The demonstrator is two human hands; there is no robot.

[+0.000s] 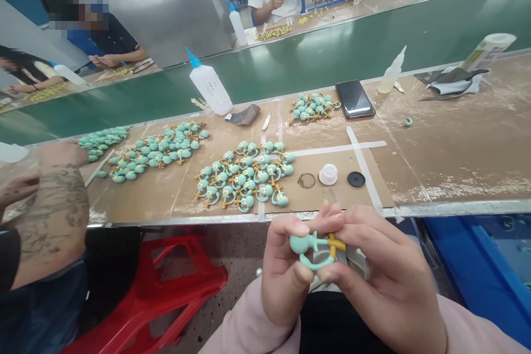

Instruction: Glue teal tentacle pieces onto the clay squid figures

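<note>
Both my hands hold one small teal toy figure (309,246) with an orange-yellow piece (335,244) on its right end, below the bench's front edge. My left hand (286,271) pinches the round teal head between thumb and fingers. My right hand (385,271) grips the orange end and the curved teal limb, with something pale tucked under its fingers. A pile of like teal figures (244,177) lies on the brown bench just ahead. A second, wider spread of figures (157,149) lies to the left, and a small cluster (312,107) sits further back.
A glue bottle with a blue tip (209,86), a black phone (354,98), a white cap (328,174) and a black disc (356,179) sit on the bench. A green conveyor belt (290,61) runs behind. A co-worker's tattooed arm (53,210) rests at left; a red stool (166,287) stands below.
</note>
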